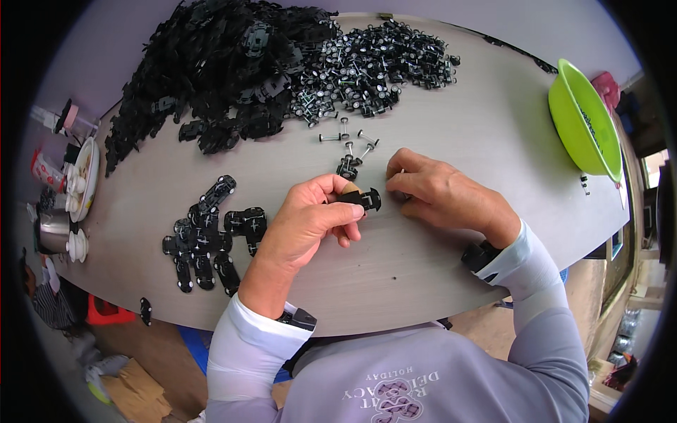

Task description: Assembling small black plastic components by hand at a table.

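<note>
Pinched between thumb and forefinger, the left hand (310, 222) has a small black plastic toy-car chassis (362, 199) clamped, held just above the grey tabletop (437, 134), front and centre of the person. One wheel shows at the chassis's right end.

Left to right:
- far left edge: white plate with small white cups and bottles (79, 180), plus a steel cup (51, 233).
- back left: big heap of loose black plastic chassis parts (218, 63).
- left of the holding hand: a cluster of finished black chassis with wheels fitted (208, 243), lying flat on the table; one more sits at the near table edge.
- back centre: pile of black wheel pairs on metal axles (367, 67), a few strays (349, 137) just in front of the hands.
- right hand (444, 197): fingers curled, tips closed near the chassis's right end. Looks like it pinches something thin, maybe an axle; too small to tell for sure.
- far right: lime green plastic bowl (585, 120), well apart from the hands.

My read: an axle-fitting step, wheel set going onto the chassis. Next move likely calls for lining the axle up with the chassis slot and pressing it home, left-hand pinch steady meanwhile.
</note>
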{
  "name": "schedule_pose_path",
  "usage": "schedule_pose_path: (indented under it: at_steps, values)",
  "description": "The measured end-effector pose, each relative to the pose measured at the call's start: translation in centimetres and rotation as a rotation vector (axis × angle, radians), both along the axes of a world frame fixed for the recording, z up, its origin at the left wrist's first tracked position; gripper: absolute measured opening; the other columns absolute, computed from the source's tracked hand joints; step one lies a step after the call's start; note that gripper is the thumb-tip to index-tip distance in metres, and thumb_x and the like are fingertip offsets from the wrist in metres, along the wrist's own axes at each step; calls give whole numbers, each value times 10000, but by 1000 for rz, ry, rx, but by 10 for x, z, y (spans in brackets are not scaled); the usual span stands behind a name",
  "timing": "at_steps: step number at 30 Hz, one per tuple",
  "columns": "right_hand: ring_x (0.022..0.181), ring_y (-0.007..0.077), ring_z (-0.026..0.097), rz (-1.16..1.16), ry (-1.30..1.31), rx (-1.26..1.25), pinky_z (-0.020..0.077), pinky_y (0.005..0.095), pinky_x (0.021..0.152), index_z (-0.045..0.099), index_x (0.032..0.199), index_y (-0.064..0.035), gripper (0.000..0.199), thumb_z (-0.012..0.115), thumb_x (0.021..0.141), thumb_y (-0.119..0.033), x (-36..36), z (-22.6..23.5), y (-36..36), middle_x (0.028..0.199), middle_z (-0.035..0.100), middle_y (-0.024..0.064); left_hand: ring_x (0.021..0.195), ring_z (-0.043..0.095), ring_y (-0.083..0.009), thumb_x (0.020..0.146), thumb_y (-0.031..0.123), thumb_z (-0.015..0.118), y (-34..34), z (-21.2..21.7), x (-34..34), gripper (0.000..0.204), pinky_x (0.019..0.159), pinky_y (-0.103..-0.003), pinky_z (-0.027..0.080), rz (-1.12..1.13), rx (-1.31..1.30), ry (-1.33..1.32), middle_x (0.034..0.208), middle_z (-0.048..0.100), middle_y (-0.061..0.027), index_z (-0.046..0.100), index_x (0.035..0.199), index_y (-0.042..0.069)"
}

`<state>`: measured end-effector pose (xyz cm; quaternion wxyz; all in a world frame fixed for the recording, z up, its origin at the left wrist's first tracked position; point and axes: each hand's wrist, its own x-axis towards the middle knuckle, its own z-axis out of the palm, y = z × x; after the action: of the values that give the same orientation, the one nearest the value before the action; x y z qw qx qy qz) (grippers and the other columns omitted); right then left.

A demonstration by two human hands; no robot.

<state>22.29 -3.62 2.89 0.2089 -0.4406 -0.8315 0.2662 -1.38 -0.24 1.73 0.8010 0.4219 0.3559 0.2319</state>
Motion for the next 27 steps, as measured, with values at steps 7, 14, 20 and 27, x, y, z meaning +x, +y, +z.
schedule_pose_path:
  at_steps: [7,14,20,27]
  values:
    - [843,301,602,-40,262,134,506,376,723,615,910,3,257,703,673,49,-16,3,-7,961,571,119,595,625,-120,873,123,654,-2,-7,1,143,509,-230,487,15,-9,-37,820,650,-74,590,939,14]
    - [846,270,592,-27,275,348,514,355,666,581,811,-18,223,746,667,25,-36,-7,-14,936,578,97,585,601,-109,941,158,579,-4,-8,2,140,506,-210,420,-1,-69,-134,791,628,-42,602,958,21]
    - [795,270,594,-8,346,361,513,339,640,550,711,-19,212,748,657,34,-35,-11,-13,891,572,102,555,561,-122,940,151,579,-7,-8,4,145,504,-232,395,37,-178,-250,771,614,-37,598,986,14]
    - [804,271,589,0,298,214,509,342,662,588,881,-10,260,762,689,-37,-39,-12,-12,916,584,107,581,575,-87,951,161,563,-8,-8,4,139,498,-202,407,-26,6,-70,753,608,-20,602,911,33]
